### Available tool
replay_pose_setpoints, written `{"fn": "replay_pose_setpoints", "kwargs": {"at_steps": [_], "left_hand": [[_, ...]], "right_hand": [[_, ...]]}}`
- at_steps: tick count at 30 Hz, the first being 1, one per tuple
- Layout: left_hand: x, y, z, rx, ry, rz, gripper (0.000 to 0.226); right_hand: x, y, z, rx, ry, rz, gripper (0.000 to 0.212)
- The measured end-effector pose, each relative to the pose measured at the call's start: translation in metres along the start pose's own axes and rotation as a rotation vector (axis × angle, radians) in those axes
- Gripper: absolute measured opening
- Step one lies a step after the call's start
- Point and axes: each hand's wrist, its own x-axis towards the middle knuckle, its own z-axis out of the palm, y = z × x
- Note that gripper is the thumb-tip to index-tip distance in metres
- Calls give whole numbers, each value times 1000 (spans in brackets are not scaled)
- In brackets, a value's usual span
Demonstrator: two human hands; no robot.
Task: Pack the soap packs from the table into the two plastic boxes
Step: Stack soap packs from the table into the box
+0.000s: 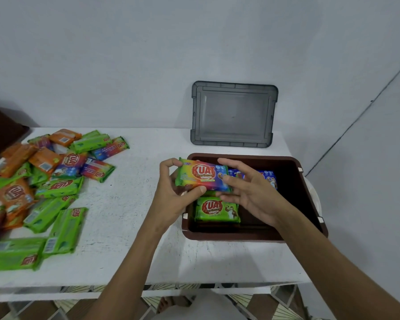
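A rainbow-coloured soap pack [202, 175] hovers over the left rim of the brown plastic box [293, 167]. My left hand [173, 192] grips its left end between thumb and fingers. My right hand [247, 190] touches its right end with the fingers spread. Inside the box lie a green soap pack [216, 210] at the near left and a blue one [267, 177] at the back. A pile of green, orange and rainbow soap packs [44, 188] covers the left side of the white table [129, 227].
A grey lid [233, 114] leans against the wall behind the brown box. A dark brown object [2, 130] sits at the far left edge. The table's near edge runs across the bottom, with patterned floor tiles below it.
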Motion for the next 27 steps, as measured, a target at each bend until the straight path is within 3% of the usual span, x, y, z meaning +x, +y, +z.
{"fn": "replay_pose_setpoints", "kwargs": {"at_steps": [5, 12, 21, 23, 27], "left_hand": [[5, -2, -11, 272, -101, 60, 45], [9, -33, -20, 653, 23, 101, 42], [6, -43, -15, 678, 39, 97, 52], [5, -43, -14, 684, 32, 109, 51], [6, -47, -15, 676, 31, 126, 48]], "right_hand": [[-10, -2, -13, 19, 38, -26, 30], [-25, 7, -41, -185, 106, 36, 37], [-1, 27, -27, -397, 12, 179, 29], [5, 28, -25, -511, -1, 177, 26], [13, 27, -23, -990, 17, 113, 28]]}}
